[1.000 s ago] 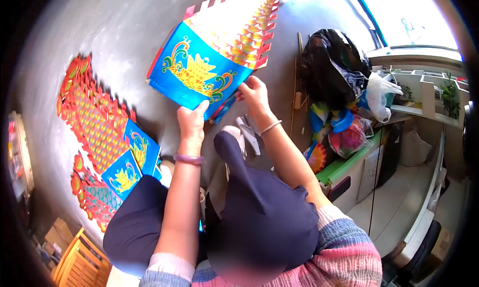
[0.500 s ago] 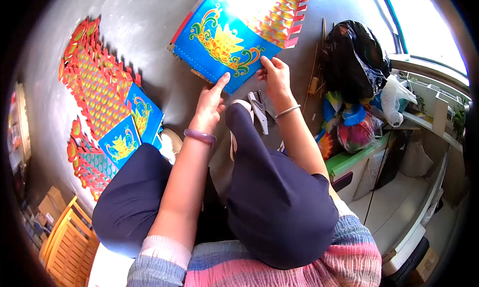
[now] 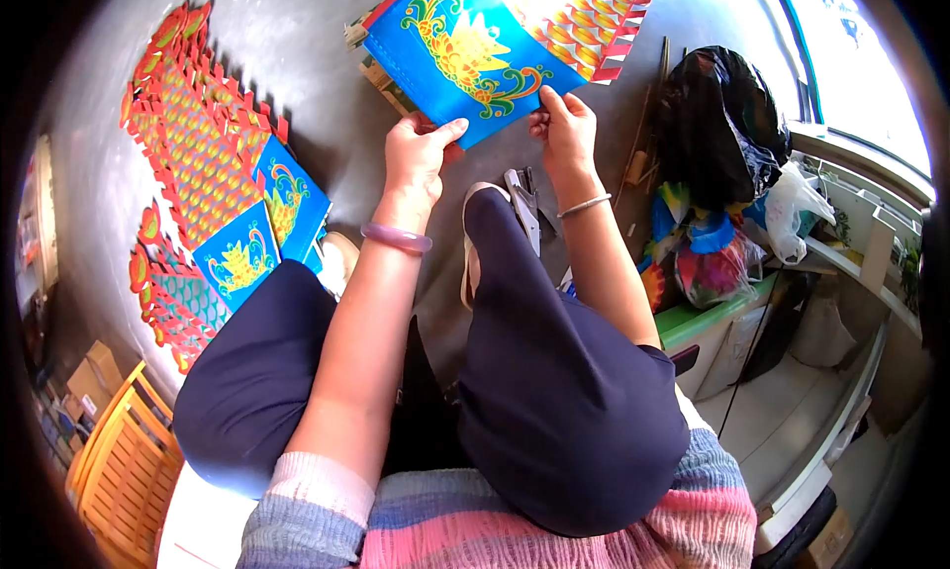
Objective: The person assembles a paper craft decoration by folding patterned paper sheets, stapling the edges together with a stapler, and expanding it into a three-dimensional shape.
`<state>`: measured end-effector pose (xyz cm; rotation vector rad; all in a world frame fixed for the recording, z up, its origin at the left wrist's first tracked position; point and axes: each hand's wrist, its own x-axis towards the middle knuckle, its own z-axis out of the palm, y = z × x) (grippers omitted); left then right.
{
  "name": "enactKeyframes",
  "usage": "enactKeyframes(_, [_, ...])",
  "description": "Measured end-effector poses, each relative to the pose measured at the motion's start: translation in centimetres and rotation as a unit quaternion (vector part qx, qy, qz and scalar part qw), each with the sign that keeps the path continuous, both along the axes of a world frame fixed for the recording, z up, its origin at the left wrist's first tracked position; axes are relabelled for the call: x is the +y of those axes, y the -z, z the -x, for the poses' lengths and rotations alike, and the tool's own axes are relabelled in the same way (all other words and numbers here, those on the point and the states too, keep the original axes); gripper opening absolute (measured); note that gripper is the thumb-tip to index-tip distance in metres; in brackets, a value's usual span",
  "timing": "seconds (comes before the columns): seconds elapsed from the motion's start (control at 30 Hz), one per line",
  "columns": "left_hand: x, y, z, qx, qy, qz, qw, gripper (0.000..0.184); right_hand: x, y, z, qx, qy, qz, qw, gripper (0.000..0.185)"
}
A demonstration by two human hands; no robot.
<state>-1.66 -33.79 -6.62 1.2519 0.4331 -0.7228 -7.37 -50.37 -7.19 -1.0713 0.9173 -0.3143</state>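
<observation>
A blue panel (image 3: 475,54) with a yellow and green flower pattern joins a scale-patterned sheet with a red fringed edge, cut off by the top of the view. My left hand (image 3: 418,153) pinches its lower edge, thumb on the front. Further right, my right hand (image 3: 566,134) grips the panel's lower right edge. Similar red-fringed scale pieces (image 3: 203,153) with blue ends (image 3: 240,265) lie on the floor at the left. A white and grey tool (image 3: 522,208), perhaps a stapler, lies beside my shoe, partly hidden by my knee.
To the right are a black plastic bag (image 3: 720,124), a white bag (image 3: 795,213) and colourful items in clear plastic (image 3: 714,267), above a green-edged ledge (image 3: 708,317). A wooden chair (image 3: 124,470) and cardboard boxes (image 3: 96,374) occupy the lower left. Thin sticks lie near the black bag.
In the view, the held piece and both my hands have shifted right, and the piece is tilted more. The surroundings have shifted too as the camera moved. Both hands still hold the panel.
</observation>
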Motion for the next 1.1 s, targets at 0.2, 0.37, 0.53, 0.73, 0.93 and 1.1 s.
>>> enactKeyframes(0.2, [0.1,0.2,0.0,0.003,0.021,0.053,0.998,0.021,-0.1,0.6,0.1,-0.002,0.002,0.020,1.000,0.015])
enactKeyframes(0.37, [0.3,0.7,0.1,-0.008,0.015,0.045,0.999,0.022,-0.4,2.8,3.3,-0.048,-0.019,-0.001,0.999,0.027])
enactKeyframes(0.53, [0.1,0.1,0.0,0.000,0.023,0.037,0.999,0.021,1.6,8.2,13.3,0.305,-0.359,0.506,0.723,0.059])
enactKeyframes(0.73, [0.3,0.1,-0.1,0.018,0.046,0.027,0.998,0.023,4.0,8.5,15.8,0.425,-0.391,0.491,0.652,0.080])
enactKeyframes(0.93, [0.4,0.4,-0.4,0.024,0.041,0.026,0.999,0.022,1.6,8.2,15.9,0.379,-0.399,0.360,0.754,0.067])
enactKeyframes(1.1, [0.1,0.2,-0.3,0.023,0.004,0.023,0.999,0.016,1.6,3.4,15.0,0.171,-0.221,-0.104,0.955,0.045])
